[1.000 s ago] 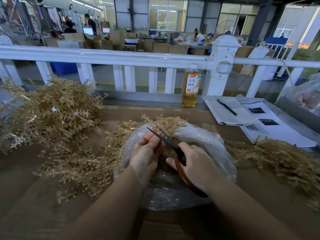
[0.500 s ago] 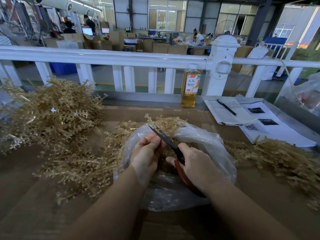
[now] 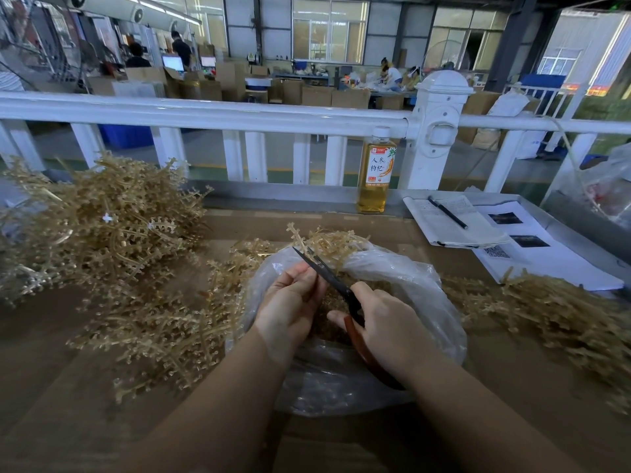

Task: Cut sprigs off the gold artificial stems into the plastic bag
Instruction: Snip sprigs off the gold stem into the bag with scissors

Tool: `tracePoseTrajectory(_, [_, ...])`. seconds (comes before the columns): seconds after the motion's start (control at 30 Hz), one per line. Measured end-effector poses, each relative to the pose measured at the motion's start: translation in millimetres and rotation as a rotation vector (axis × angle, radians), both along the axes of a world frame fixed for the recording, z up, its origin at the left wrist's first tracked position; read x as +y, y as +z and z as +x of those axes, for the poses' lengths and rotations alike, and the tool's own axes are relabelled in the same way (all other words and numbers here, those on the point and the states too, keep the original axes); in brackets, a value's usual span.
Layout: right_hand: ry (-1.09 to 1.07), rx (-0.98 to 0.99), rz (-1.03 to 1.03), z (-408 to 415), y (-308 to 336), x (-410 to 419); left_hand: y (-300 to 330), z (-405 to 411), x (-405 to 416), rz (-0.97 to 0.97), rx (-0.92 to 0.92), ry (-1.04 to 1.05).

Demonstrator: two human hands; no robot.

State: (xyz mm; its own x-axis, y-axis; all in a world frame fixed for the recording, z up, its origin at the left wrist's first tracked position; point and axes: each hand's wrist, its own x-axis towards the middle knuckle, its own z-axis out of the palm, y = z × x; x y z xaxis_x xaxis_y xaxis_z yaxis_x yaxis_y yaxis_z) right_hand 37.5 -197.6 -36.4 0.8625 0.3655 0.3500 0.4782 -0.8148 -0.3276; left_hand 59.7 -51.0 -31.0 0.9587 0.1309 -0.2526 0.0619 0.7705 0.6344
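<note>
over the mouth of a clear plastic bag [image 3: 403, 288], at the middle of a brown table [image 3: 68, 387], both hands are held close together. the left hand [image 3: 290, 305] is curled, its fingertips pinched on a gold stem [image 3: 309, 244] that rises past the far rim of the bag, a sprig showing at its top. the right hand [image 3: 386, 327] is wrapped around the red-brown handles of a pair of scissors [image 3: 327, 278], whose dark blades are pointed up and to the left and are crossed just beside the left fingertips; whether the blades are fully closed on the stem cannot be told. cut gold pieces [image 3: 333, 302] are seen inside the bag between the two hands. a large heap of gold stems [image 3: 106, 220] is piled at the left of the table, more gold branches [image 3: 164, 322] are spread just left of the bag, touching its side, and a further pile of gold pieces [image 3: 546, 308] is lying to the right of it. along the far edge, against a white railing [image 3: 205, 112], a bottle of amber drink [image 3: 375, 172] is stood upright, and to its right an open notebook [image 3: 454, 223] is laid with a black pen [image 3: 447, 212] on it, beside printed sheets [image 3: 532, 254].
</note>
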Motion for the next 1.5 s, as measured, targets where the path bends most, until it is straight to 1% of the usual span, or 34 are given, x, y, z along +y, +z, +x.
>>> tracePoseTrajectory(0.37, [0.011, 0.008, 0.009, 1.4, -1.0, -0.4, 1.5, -0.9, 1.9, -0.019, 0.004, -0.059])
tracePoseTrajectory(0.8, [0.017, -0.004, -0.025, 5.4, -3.5, -0.8, 3.4, -1.3, 2.8, -0.045, 0.019, -0.082])
tracePoseTrajectory(0.97, [0.001, -0.008, -0.055, 0.7, -3.5, -4.4, 5.7, -5.8, 5.9, -0.006, 0.023, -0.118])
tracePoseTrajectory(1.07, [0.004, -0.013, -0.064, -0.9, -3.0, -6.1, 9.2, -7.0, 7.4, 0.001, 0.049, -0.095])
tracePoseTrajectory(1.17, [0.0, -0.033, -0.054, -0.7, -2.8, -6.0, 11.1, -5.2, 10.1, -0.045, 0.064, -0.046])
tracePoseTrajectory(1.27, [-0.001, -0.035, -0.049, -1.0, -3.6, -5.9, 10.2, -2.6, 9.7, -0.027, 0.077, -0.031])
tracePoseTrajectory(1.4, [0.005, -0.046, -0.044, -0.9, -4.1, -6.9, 8.4, -3.9, 7.3, -0.053, 0.038, 0.02])
tracePoseTrajectory(1.5, [0.01, -0.046, -0.057, -1.7, -4.5, -7.3, 6.1, -6.5, 10.1, -0.046, 0.012, -0.021])
